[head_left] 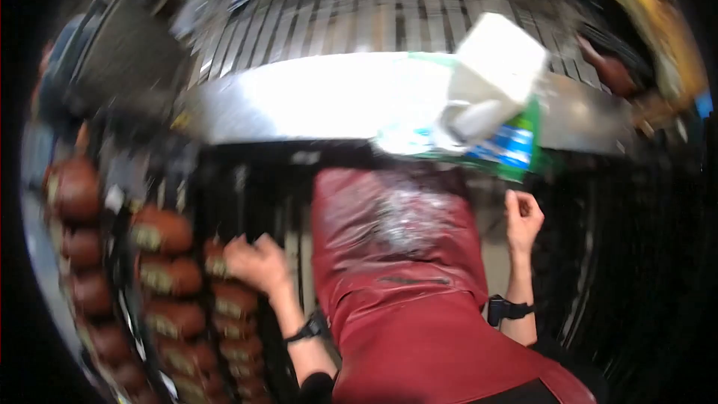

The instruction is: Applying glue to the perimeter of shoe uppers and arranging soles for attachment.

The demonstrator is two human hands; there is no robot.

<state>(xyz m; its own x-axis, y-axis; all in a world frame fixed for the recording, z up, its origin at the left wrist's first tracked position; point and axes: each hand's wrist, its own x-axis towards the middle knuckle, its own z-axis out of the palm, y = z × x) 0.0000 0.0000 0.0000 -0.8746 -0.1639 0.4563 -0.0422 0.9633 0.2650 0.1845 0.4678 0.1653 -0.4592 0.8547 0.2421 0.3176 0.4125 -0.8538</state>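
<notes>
The left hand (256,260) is just left of the red apron (400,254), its fingers blurred and half bent, pointing away from the apron toward the brown rounded pieces (164,277) that stand in rows on that side. These fingers overlap the far end of the row nearest the apron; whether they touch or grasp a piece there, I cannot tell.

The right hand (523,218) is just right of the apron, fingers curled loosely toward the thumb with a small gap; whether they pinch anything small is too blurred to tell. Nearest to these fingers is the green-and-blue plastic bag (516,148), lying beyond the apron's far right corner, at the edge of the metal tabletop (299,97). A white block (505,52) sits over the bag, farther from the apron.
</notes>
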